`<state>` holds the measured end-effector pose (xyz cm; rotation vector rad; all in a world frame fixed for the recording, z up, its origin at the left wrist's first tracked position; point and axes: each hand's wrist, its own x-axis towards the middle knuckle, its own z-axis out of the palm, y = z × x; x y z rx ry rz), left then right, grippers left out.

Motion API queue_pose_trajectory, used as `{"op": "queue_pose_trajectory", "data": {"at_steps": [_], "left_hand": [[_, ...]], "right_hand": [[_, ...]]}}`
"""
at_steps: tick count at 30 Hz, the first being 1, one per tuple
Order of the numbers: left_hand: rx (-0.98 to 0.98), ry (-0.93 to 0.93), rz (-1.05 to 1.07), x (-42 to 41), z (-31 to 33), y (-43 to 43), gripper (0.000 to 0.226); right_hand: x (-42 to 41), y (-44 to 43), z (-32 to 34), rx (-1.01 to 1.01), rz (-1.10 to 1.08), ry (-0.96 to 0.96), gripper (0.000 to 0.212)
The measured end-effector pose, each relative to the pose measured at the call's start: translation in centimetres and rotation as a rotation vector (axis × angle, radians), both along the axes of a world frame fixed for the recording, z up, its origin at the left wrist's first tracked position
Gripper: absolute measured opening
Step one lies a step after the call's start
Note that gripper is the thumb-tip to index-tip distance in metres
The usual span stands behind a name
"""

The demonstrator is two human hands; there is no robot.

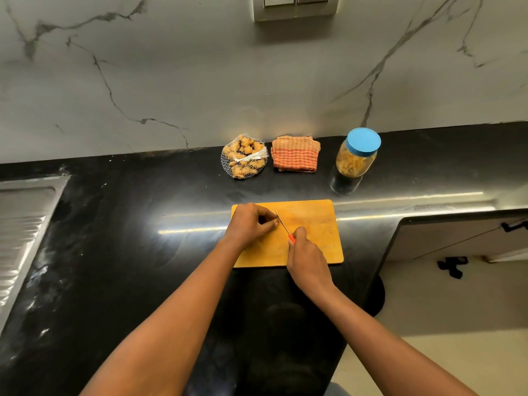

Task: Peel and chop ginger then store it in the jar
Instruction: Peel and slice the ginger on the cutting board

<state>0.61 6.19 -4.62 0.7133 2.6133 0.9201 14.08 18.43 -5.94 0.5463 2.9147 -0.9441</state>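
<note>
A glossy black stone countertop (128, 252) is backed by a grey-veined marble wall (171, 81). A ribbed steel sink drainboard (23, 224) is cut off at the left edge, and a socket plate (295, 7) is cut off at the top. Pale cabinet fronts with black handles (514, 225) are seen lower right.

Along the wall a mesh bag of ginger (244, 157), a folded checked cloth (295, 154) and a jar (357, 161) are lined up, apart from each other. The jar is closed by a blue lid (363, 141); yellowish contents are seen but cannot be identified.

A wooden cutting board (317, 224) is laid nearer the front edge. The left hand (251, 224) is rested on its left part, fingers curled and bunched, a small ginger piece (275, 223) pinched at the tips and mostly hidden. A thin knife (282, 222) is held upright-angled by the right hand (308, 258), fingers wrapped round the red handle, most of it covered. The blade is set just beside the left fingertips, against the ginger piece; contact cannot be confirmed.
</note>
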Motion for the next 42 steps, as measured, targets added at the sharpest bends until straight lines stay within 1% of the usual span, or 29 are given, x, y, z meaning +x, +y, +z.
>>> {"op": "queue_pose_trajectory", "data": {"at_steps": [2, 10, 21, 29, 42], "left_hand": [[0.008, 0.035, -0.016, 0.0, 0.0, 0.0, 0.022], [0.051, 0.07, 0.002, 0.1, -0.9, 0.0, 0.019], [0.056, 0.061, 0.01, 0.1, -1.2, 0.1, 0.016], [0.048, 0.077, -0.002, 0.1, -1.0, 0.0, 0.015], [0.032, 0.098, 0.007, 0.2, -0.9, 0.1, 0.016]], "right_hand": [[0.0, -0.1, -0.1, -0.007, -0.002, 0.007, 0.011], [-0.4, -0.2, -0.2, 0.017, 0.017, 0.044, 0.012], [-0.5, -0.4, -0.6, 0.022, -0.001, 0.085, 0.013], [-1.4, -0.8, -0.6, 0.029, -0.013, 0.086, 0.013], [-0.5, -1.2, -0.6, 0.021, -0.044, 0.054, 0.009]]}}
